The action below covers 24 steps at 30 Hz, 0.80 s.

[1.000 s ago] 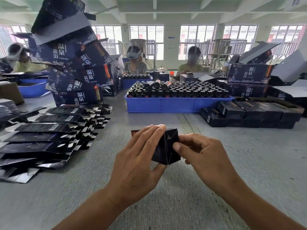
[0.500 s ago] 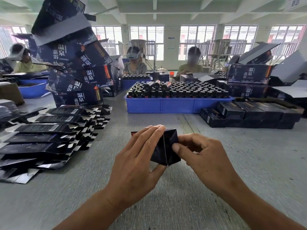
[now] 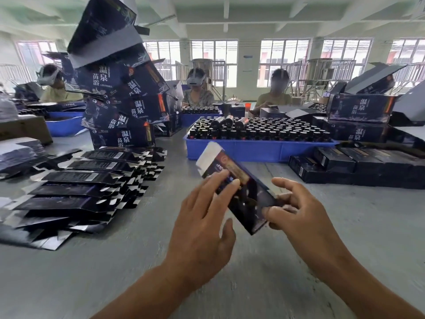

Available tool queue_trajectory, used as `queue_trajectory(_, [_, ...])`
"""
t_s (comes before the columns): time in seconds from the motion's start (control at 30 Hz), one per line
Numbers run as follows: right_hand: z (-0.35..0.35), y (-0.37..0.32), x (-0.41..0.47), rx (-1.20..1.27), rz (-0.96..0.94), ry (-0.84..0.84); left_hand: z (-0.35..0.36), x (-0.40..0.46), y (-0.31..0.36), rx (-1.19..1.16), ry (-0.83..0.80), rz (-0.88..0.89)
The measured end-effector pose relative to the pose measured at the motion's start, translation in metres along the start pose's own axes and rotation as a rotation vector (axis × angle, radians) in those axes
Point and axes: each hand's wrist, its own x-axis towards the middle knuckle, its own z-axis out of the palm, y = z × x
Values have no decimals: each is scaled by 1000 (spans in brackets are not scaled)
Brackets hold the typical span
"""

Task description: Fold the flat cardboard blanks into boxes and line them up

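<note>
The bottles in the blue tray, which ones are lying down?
The three bottles at the back-left of the blue tray lie on their sides atop the others; the rest stand upright.

Both hands on a dark box (image 3: 239, 189) tilted over the surface (image 3: 345, 226): right hand (image 3: 296, 212) pinches its near end, left hand (image 3: 207, 217) fingers lie straight on top. Flat blanks (image 3: 76, 189) fan out along the left edge.
</note>
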Motion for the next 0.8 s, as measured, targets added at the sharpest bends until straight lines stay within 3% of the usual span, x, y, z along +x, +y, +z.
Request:
queue_trajectory(0.07, [-3, 1, 2, 76, 55, -31, -6, 5, 0, -153, 60, -297])
queue_trajectory(0.17, [-3, 4, 3, 156, 104, -156, -15, 16, -2, -608, -53, -757])
queue_trajectory(0.23, [-1, 4, 1, 144, 133, -250, -16, 19, -6, -869, -101, -866])
queue_trajectory(0.43, [1, 3, -3, 40, 121, -364, -17, 18, -8, -1025, -92, -753])
queue_trajectory(0.63, [-6, -1, 0, 230, -34, -158, -9, 9, -6, -988, -142, -694])
queue_trajectory(0.8, [-6, 0, 3, 294, -60, -110, -9, 8, -5, -925, -109, -630])
